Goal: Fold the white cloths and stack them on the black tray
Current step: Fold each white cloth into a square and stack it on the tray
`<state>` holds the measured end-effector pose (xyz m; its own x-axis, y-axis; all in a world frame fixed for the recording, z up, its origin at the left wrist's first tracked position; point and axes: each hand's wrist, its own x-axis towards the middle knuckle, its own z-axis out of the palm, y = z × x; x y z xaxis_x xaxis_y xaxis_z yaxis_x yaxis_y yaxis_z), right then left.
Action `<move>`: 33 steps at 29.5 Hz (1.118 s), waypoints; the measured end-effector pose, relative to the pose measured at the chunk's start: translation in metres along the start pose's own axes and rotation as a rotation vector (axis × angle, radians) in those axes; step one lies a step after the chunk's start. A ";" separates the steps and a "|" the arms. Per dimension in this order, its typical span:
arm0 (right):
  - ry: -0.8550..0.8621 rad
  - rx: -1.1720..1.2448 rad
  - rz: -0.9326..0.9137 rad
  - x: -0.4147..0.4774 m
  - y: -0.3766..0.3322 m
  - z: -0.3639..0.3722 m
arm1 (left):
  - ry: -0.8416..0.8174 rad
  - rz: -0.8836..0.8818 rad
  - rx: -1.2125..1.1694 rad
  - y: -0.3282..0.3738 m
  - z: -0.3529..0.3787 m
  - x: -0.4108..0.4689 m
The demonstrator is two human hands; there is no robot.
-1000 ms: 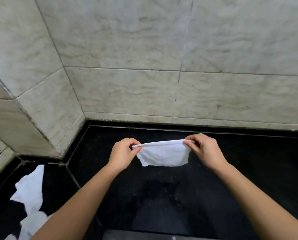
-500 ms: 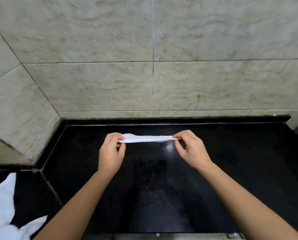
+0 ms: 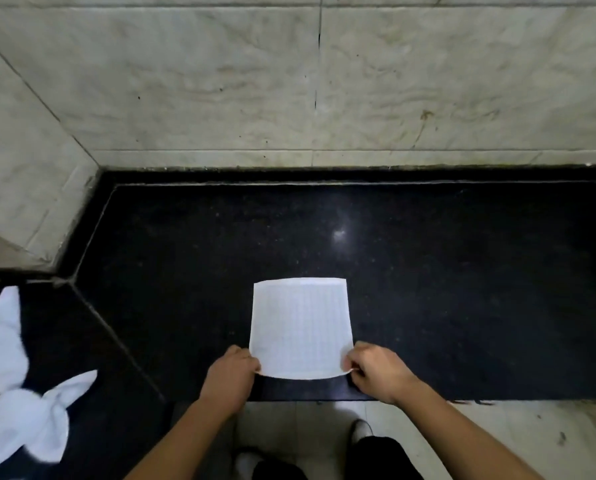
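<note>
Pinching near corners, 1 white cloth (image 3: 301,327): L hand (image 3: 232,375), R hand (image 3: 379,374); pile (image 3: 16,393) left.

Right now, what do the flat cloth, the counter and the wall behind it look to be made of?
Cloth: thin woven fabric, maybe cotton, matte white. A fine grid weave shows and it lies limp and flat.
Counter: polished black stone, probably granite, with pale flecks and a sharp glint of light.
Wall: beige marble-look tiles with a dull sheen. Veining and grout lines show, but stone or ceramic is unclear.
</note>
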<state>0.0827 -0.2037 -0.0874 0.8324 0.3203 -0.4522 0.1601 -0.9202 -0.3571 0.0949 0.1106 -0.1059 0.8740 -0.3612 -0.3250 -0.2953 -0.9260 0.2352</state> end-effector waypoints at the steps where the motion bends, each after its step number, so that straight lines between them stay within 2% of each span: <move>1: -0.019 0.002 -0.001 -0.001 0.000 0.002 | -0.033 -0.018 -0.046 0.000 -0.002 -0.002; 5: -0.054 0.076 0.035 0.005 0.000 -0.010 | -0.100 -0.050 -0.154 -0.009 -0.018 0.001; 8: 0.052 0.255 0.110 0.018 0.006 -0.028 | -0.094 -0.154 -0.334 -0.017 -0.037 0.016; 13: 0.319 0.805 0.302 0.048 0.006 -0.038 | 0.118 -0.411 -0.793 -0.019 -0.046 0.044; 15: 0.372 0.922 0.366 0.059 0.006 -0.039 | 0.192 -0.517 -0.942 -0.014 -0.050 0.053; 17: 0.422 0.917 0.402 0.077 0.010 -0.040 | 0.242 -0.580 -1.010 -0.014 -0.051 0.070; 20: 0.506 0.803 0.417 0.094 0.010 -0.045 | 0.326 -0.575 -1.027 -0.014 -0.055 0.091; 28: 0.620 0.622 0.438 0.120 0.021 -0.026 | 0.401 -0.526 -0.873 -0.021 -0.038 0.131; 33: 0.657 0.481 0.391 0.118 0.016 -0.016 | 0.501 -0.442 -0.608 -0.015 -0.020 0.123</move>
<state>0.1922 -0.1843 -0.1335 0.9397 -0.3246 -0.1076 -0.3143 -0.6960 -0.6456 0.2146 0.0821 -0.1316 0.9670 0.2357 -0.0970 0.2381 -0.6999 0.6734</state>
